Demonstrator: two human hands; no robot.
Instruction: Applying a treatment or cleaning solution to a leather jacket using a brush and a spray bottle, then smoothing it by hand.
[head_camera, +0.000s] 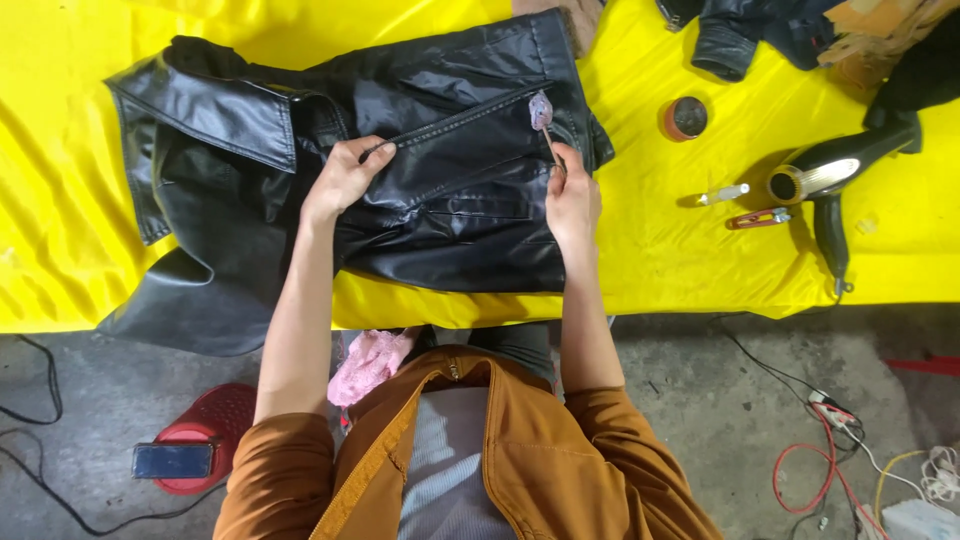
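A black leather jacket (300, 190) lies spread on the yellow-covered table (60, 200). My left hand (343, 178) presses down on the jacket's front near the lapel seam. My right hand (572, 195) holds a thin stick with a pinkish wad on its tip (541, 110), and the tip touches the jacket near its right edge. A pink cloth (368, 362) lies on my lap below the table edge.
On the yellow cover to the right are a small round tin (686, 117), a small white tube (724, 194), red-handled snips (760, 217) and a black hair dryer (830, 185). More dark garments (740, 30) lie at the back right. A phone (172, 460) rests on a red stool; cables lie on the floor.
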